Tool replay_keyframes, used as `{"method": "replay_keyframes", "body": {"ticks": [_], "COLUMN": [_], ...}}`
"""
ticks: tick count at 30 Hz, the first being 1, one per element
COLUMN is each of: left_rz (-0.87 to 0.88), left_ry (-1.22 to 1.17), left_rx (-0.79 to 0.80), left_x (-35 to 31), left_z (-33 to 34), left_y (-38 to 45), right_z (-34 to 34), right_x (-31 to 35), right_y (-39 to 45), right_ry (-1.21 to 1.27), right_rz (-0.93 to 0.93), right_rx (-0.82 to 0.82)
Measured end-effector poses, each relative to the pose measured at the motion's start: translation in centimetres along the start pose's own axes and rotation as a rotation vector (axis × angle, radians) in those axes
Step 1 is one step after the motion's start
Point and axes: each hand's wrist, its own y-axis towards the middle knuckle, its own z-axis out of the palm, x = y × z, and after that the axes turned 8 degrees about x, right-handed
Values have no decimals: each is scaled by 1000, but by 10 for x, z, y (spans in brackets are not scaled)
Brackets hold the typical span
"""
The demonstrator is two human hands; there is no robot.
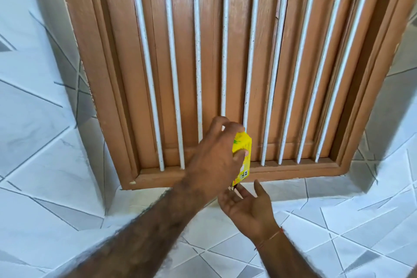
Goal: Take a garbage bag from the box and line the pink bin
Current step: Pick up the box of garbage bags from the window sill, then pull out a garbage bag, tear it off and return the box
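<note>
My left hand [214, 156] grips a small yellow box [243, 153] upright, in front of the lower edge of a wooden window. Fingers wrap its top and the thumb presses its side. My right hand [246, 205] is just below the box, palm turned up, fingers spread and relaxed, fingertips at the box's bottom end. A small dark bit [234, 186] shows at that bottom end, between the box and my right fingertips; what it is cannot be made out. The pink bin is out of view.
A brown wooden window [158, 63] with shut shutters and several white vertical bars [197, 52] fills the upper view. White tiled walls [40, 119] with grey line patterns surround it, and a tiled sill [316, 187] runs under the frame.
</note>
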Motion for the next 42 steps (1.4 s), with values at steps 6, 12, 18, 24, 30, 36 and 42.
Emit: {"method": "replay_keyframes", "body": {"ticks": [6, 12, 18, 24, 30, 36, 42], "left_rz": [-86, -719, -892, -915, -591, -803, -876], "left_ry": [-101, -506, -376, 191, -631, -789, -867], "left_rx": [-195, -513, -504, -402, 262, 122, -85], "left_x": [-5, 119, 153, 138, 45, 61, 82], "left_z": [-15, 2, 53, 52, 81, 76, 38], "left_y": [25, -32, -58, -51, -38, -16, 10], "right_z": [-11, -21, -20, -8, 6, 11, 7], "right_x": [18, 71, 91, 72, 38, 41, 32], "right_y": [5, -2, 8, 7, 8, -1, -21], "right_ry": [17, -164, -414, -531, -726, -325, -209], "right_rz": [-16, -89, -234, -290, -294, 86, 85], "right_rx": [51, 39, -114, -90, -76, 41, 122]}}
